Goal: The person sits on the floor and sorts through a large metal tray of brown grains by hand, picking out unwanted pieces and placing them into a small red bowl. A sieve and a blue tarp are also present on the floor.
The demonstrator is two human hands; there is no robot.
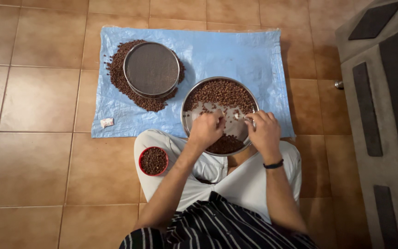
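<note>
A round steel tray (186, 117) rests in front of my crossed legs, holding brown seeds (222, 94) at its far side and more near its front edge. My left hand (206, 129) hovers over the tray's middle with fingers curled, touching the seeds. My right hand (264, 131) is at the tray's right rim, fingers closed on the rim or on something small; I cannot tell which. A black band circles my right wrist.
A blue plastic sheet (254, 50) lies on the tiled floor. On it a round mesh sieve (151, 69) sits atop a pile of seeds (116, 78). A small red bowl (153, 161) of seeds rests on my left knee. A grey mat (383, 115) lies right.
</note>
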